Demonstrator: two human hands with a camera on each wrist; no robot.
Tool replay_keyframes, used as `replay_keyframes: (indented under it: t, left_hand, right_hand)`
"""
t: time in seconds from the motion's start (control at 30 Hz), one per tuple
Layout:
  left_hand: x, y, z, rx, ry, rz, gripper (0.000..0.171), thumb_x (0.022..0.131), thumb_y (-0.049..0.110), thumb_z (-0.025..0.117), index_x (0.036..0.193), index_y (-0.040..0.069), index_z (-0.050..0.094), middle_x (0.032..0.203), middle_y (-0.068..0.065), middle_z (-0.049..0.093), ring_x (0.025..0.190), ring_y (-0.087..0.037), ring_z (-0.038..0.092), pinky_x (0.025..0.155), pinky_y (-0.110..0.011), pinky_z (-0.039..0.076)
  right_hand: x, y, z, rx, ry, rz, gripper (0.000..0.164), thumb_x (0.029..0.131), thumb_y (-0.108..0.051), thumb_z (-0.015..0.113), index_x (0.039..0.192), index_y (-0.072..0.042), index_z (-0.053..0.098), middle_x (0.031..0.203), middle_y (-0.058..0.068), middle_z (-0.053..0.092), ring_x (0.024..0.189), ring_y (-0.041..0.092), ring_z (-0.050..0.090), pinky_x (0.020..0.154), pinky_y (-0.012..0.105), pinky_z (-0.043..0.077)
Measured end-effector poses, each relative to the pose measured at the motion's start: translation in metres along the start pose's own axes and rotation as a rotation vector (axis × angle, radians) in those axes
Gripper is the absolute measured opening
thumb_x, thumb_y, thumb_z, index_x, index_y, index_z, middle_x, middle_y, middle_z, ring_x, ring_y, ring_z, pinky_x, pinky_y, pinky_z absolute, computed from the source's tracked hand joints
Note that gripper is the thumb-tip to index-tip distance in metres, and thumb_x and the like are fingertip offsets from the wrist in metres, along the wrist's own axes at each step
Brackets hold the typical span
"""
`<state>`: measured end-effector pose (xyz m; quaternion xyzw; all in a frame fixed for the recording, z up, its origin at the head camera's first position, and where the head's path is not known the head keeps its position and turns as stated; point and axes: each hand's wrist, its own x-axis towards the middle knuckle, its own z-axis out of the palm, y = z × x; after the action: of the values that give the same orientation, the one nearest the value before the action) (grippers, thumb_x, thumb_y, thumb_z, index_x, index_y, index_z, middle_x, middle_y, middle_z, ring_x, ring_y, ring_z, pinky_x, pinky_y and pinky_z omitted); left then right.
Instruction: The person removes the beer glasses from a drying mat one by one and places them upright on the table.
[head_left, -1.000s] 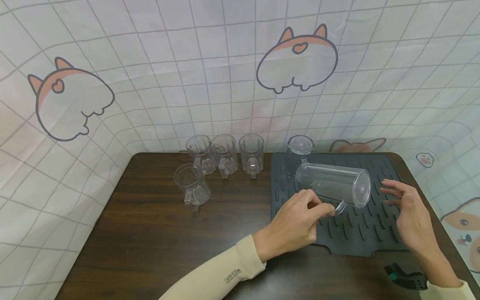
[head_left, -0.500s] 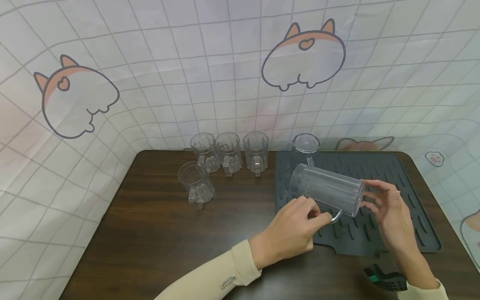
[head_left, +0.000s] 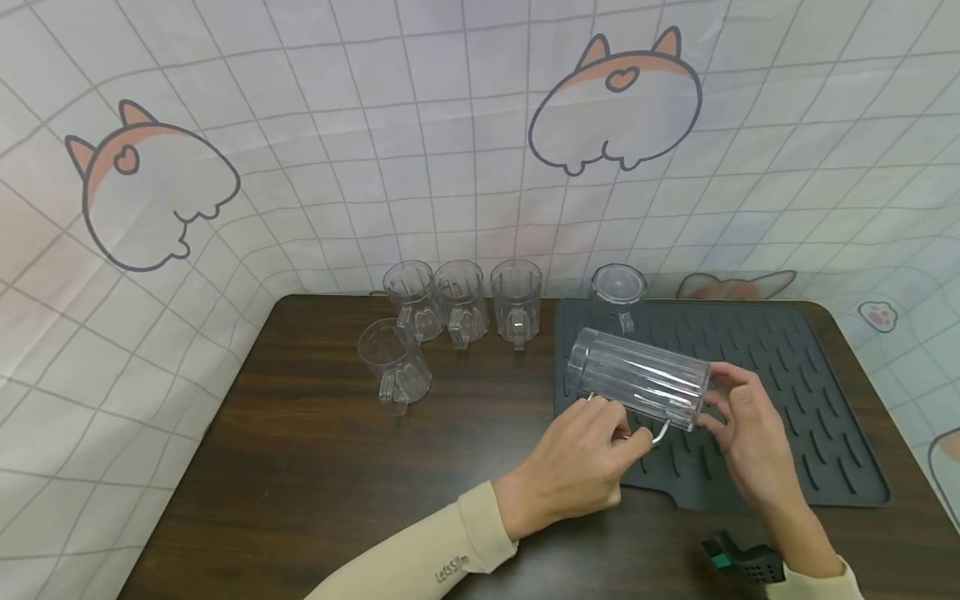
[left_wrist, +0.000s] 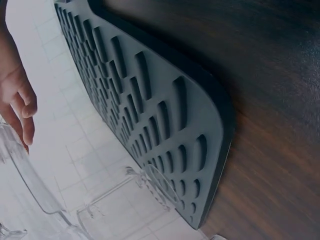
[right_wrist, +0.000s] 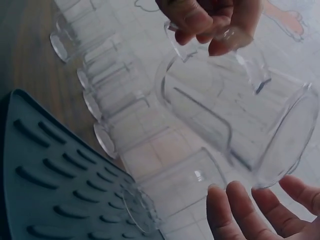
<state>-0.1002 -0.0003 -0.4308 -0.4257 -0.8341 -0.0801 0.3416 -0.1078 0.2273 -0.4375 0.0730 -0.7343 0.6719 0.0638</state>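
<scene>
My left hand (head_left: 573,458) grips the handle of a clear glass mug (head_left: 641,375), held on its side above the dark grey ridged mat (head_left: 817,400). The mug's base points right and its mouth left. At the base end is my right hand (head_left: 753,442); its extended fingertips (right_wrist: 240,200) touch or nearly touch the base's edge in the right wrist view. Behind the held mug, another clear mug (head_left: 618,287) stands upside down on the mat, partly hidden. In the left wrist view, the held mug (left_wrist: 30,175) shows only in part.
Several clear mugs stand upright left of the mat: a back row with one mug (head_left: 517,308) nearest the mat, and a mug (head_left: 393,358) in front at the left. A patterned cloth wall (head_left: 360,167) rises behind the dark wooden table (head_left: 322,483).
My right hand has moved left to the mug's base. The held mug has shifted left and turned, its base end tilting lower. My left hand keeps its grip on the handle.
</scene>
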Motion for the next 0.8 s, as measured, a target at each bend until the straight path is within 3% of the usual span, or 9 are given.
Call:
replay_keyframes:
  t: [0.27,0.4,0.57,0.67,0.8]
  left_hand:
    - [-0.006,0.000,0.006,0.025,-0.024,-0.005,0.032,0.076,0.004,0.055,0.097,0.021,0.071,0.080,0.008,0.053,0.069,-0.008,0.041,0.061,-0.019,0.028]
    - [-0.007,0.002,0.008,0.041,-0.018,0.001,0.030,0.073,0.005,0.055,0.093,0.022,0.069,0.078,0.007,0.050,0.067,-0.009,0.040,0.059,-0.020,0.029]
    - [-0.009,0.004,0.009,0.053,-0.020,0.013,0.027,0.073,0.007,0.056,0.091,0.022,0.069,0.076,0.007,0.049,0.065,-0.009,0.040,0.058,-0.020,0.030]
    - [-0.010,0.005,0.009,0.062,-0.043,0.019,0.026,0.078,0.007,0.056,0.094,0.022,0.070,0.077,0.008,0.051,0.065,-0.008,0.040,0.059,-0.020,0.030]
    - [-0.011,0.006,0.008,0.081,-0.067,0.029,0.024,0.085,0.008,0.054,0.096,0.022,0.070,0.080,0.008,0.055,0.067,-0.008,0.043,0.060,-0.020,0.031]
  right_hand:
    - [-0.004,0.010,0.006,-0.185,0.021,0.053,0.040,0.110,-0.012,0.044,0.150,-0.017,0.041,0.135,-0.017,0.044,0.119,0.000,0.050,0.086,0.002,0.048]
    - [-0.006,0.013,0.008,-0.245,0.005,0.020,0.049,0.106,-0.006,0.052,0.153,-0.012,0.037,0.135,-0.019,0.046,0.115,-0.003,0.054,0.086,0.002,0.047]
    - [-0.007,0.015,0.010,-0.209,-0.015,-0.018,0.057,0.101,0.001,0.058,0.154,-0.010,0.037,0.133,-0.014,0.049,0.107,-0.004,0.060,0.084,0.006,0.049]
    - [-0.007,0.014,0.010,-0.163,-0.029,-0.007,0.061,0.100,0.003,0.059,0.155,-0.011,0.037,0.133,-0.012,0.048,0.108,-0.003,0.061,0.085,0.006,0.050]
    - [-0.006,0.013,0.011,-0.186,-0.040,0.010,0.059,0.101,0.000,0.060,0.155,-0.010,0.038,0.133,-0.013,0.049,0.108,-0.004,0.061,0.086,0.006,0.050]
